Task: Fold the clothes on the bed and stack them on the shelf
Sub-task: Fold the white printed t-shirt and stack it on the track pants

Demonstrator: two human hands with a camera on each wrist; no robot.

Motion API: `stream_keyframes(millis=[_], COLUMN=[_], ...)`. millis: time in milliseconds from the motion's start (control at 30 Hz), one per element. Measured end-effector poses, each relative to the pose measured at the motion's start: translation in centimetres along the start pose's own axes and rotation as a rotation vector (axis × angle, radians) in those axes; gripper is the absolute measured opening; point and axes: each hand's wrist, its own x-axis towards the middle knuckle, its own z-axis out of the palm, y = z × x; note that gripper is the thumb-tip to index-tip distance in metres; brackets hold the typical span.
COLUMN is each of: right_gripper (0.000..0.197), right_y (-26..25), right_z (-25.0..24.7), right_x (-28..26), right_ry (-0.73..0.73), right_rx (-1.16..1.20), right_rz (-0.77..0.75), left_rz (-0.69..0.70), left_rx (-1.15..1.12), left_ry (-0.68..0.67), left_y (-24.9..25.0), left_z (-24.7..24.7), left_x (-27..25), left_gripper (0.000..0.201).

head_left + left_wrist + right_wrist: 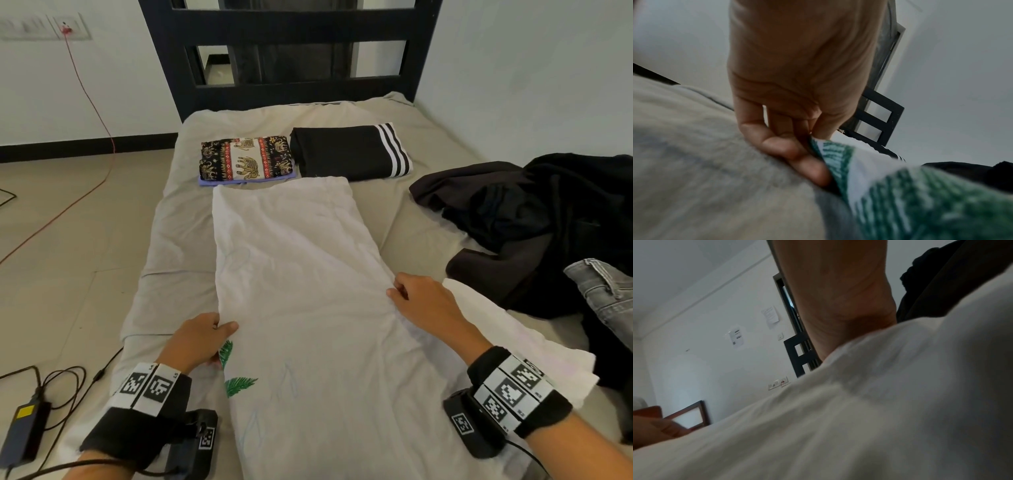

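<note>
A white T-shirt [298, 274] with green leaf print lies lengthwise down the middle of the bed, its sides folded in. My left hand [222, 330] grips its left edge near the print, thumb on top and fingers tucked beneath. In the left wrist view the left hand [809, 138] pinches the printed fabric [869, 170] against the sheet. My right hand [394, 289] pinches the shirt's right edge, where a sleeve flap [513, 335] spreads out to the right. In the right wrist view the white cloth [859, 402] hides the fingers and only the palm [838, 305] shows.
Near the headboard [291, 51] lie a folded elephant-print cloth [246, 159] and a folded black garment with white stripes [349, 150]. A heap of dark clothes [534, 219] and grey jeans [603, 294] lie at the right. A power adapter [27, 428] and cables are on the floor at the left.
</note>
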Motion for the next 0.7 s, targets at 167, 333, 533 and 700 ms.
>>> stream_keyframes(millis=[167,333,533,700], right_gripper=[0.029,0.049,0.017,0.022], right_y=[1.0,1.6,2.3,1.3], right_z=[-0.8,-3.6,-4.9,-3.7], right_x=[0.3,0.2,-0.5,-1.0], right_ry=[-0.043,-0.374,-0.452,-0.33], right_rx=[-0.087,0.046,-0.069,-0.284], right_rz=[0.021,0.081,0.063,0.042], left_rz=[0.014,-0.073,0.003,0.012], left_rx=[-0.033,-0.092,-0.098,0.0], left_ry=[0.03,-0.282,-0.584,-0.49], left_y=[-0.2,1.4,1.1,0.3], left_z=[0.1,-1.5,-1.7,-0.8], left_x=[-0.1,-2.5,-3.6,-3.2], left_gripper=[0.035,0.053,0.031,0.033])
